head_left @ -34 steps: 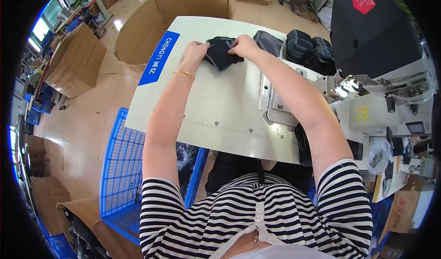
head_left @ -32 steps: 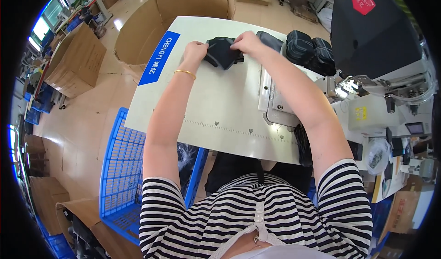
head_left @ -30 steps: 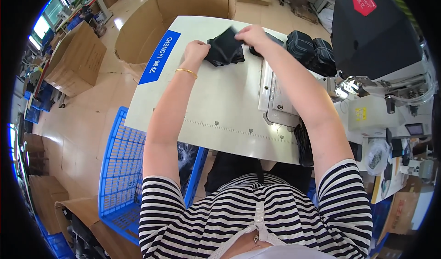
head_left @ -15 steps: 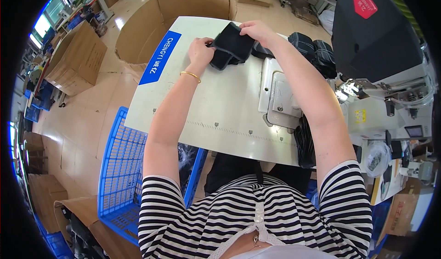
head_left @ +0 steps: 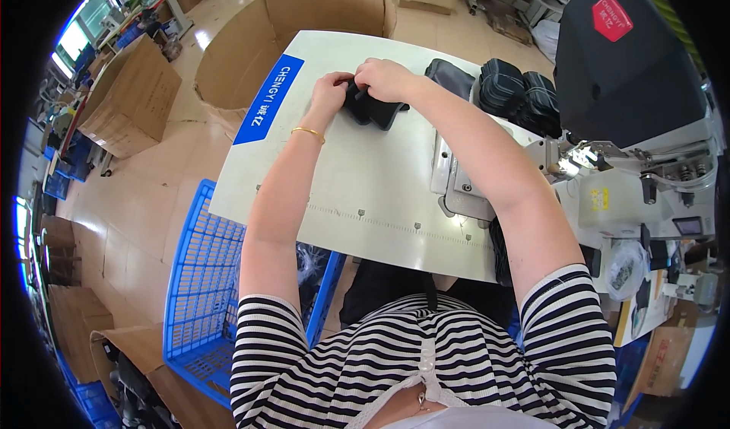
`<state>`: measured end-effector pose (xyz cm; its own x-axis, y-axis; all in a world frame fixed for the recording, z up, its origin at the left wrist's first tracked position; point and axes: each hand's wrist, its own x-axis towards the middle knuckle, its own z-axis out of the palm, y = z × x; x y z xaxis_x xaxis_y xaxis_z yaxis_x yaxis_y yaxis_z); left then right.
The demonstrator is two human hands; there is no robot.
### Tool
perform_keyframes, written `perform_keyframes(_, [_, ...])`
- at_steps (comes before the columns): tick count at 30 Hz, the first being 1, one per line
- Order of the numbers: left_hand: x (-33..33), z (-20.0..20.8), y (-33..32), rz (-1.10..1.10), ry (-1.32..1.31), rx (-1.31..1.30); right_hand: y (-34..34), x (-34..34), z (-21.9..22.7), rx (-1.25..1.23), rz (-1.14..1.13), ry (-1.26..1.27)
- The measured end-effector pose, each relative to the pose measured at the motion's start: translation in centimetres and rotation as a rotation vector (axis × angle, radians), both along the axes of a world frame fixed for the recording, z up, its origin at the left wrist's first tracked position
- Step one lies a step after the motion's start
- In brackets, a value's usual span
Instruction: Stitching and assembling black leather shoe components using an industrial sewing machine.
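Both my hands are close together over the far part of the white sewing table [head_left: 357,170]. My left hand [head_left: 331,94] pinches the left edge of a black fabric piece [head_left: 374,112], folded or layered, its lower part resting on the tabletop. My right hand [head_left: 385,81] is closed on the upper edge of the same piece, fingertips almost meeting the left ones. Just right of my right hand lies another flat black piece [head_left: 450,77]. Beyond it stand bundled stacks of black pieces [head_left: 502,87], beside the sewing machine.
A dark-headed sewing machine [head_left: 623,71] stands at the right, its metal plate [head_left: 465,188] under my right forearm. Left of the table is a blue plastic basket [head_left: 201,269]. A large open cardboard container [head_left: 243,41] borders the far edge; another carton [head_left: 133,98] stands farther left.
My right hand has moved left and slightly down, bringing it next to my left hand. The black fabric piece has been lowered and turned, and the flat piece to the right shows more.
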<state>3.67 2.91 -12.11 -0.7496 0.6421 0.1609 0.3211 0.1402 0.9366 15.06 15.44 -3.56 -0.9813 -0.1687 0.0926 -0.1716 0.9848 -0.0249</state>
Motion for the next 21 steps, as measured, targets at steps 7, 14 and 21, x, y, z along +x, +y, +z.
perform_keyframes(7, [-0.9, 0.0, -0.8, 0.025, -0.13, 0.036, -2.3, -1.3, 1.1, 0.216, -0.038, -0.085])
perform_keyframes(14, [-1.1, -0.2, -0.7, 0.084, -0.14, 0.004, -2.5, -1.0, 3.1, 0.31, 0.008, -0.182])
perform_keyframes(21, [-1.0, -0.7, 0.1, 0.094, -0.116, -0.006, -0.7, 1.0, 3.9, 0.18, -0.117, -0.177])
